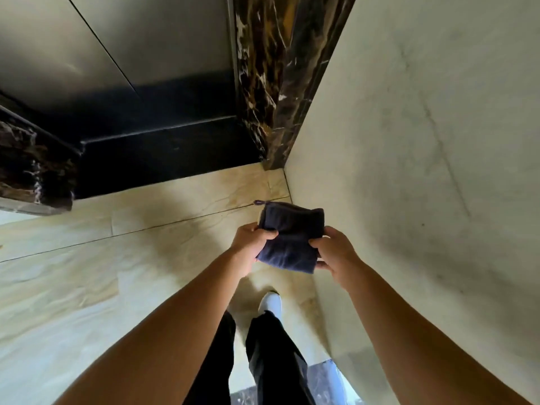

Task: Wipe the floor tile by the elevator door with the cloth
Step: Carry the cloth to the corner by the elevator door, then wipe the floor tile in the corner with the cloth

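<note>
Dark blue cloth (292, 235) folded, held above floor tile (163, 229); your left hand (251, 244) and right hand (336, 252) fingers pinch its side edges. Wall (423, 141) close right; elevator door (117, 54) ahead; open floor left.

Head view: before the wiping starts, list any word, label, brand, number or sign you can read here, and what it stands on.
None: no readable text anywhere in this view.
cloth: dark and folded, held in the left hand and right hand; no legible tag, only a small loop at one corner.
elevator door: plain metal, no sign or number.
floor tile: only veining.
</note>
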Available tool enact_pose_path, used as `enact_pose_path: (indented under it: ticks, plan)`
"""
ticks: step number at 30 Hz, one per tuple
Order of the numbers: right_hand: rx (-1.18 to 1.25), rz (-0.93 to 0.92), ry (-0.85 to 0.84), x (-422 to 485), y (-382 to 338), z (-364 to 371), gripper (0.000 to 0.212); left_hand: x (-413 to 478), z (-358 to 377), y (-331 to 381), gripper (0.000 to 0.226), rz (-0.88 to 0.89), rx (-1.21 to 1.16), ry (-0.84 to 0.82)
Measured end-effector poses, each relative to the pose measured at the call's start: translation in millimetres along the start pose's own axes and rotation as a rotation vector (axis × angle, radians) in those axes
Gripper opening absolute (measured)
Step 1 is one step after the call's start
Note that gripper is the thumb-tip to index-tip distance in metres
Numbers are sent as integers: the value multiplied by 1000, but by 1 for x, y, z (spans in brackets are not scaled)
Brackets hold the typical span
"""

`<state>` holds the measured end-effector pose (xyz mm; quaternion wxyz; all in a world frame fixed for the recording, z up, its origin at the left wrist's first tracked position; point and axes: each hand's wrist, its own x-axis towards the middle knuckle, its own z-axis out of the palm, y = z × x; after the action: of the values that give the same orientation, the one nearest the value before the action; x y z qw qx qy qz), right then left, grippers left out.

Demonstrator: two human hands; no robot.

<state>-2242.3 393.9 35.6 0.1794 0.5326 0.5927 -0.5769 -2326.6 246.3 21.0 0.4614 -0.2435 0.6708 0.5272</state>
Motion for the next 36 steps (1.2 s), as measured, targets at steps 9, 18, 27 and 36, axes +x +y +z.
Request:
enact_pose_path:
  ticks: [9,18,27,36]
  plan:
    - [-310,-161,141,276,74,58,25,286,22,-67,16,-108,54,-8]
    - [-497,-316,140,505,138,129,24,536,20,-121,38,-10,316,-99]
    - [-767,-475,372,604,185,152,63,610,69,-170,39,122,316,-9]
    - [-1215,-676,272,626,249,185,67,609,44,-198,44,527,1132,205]
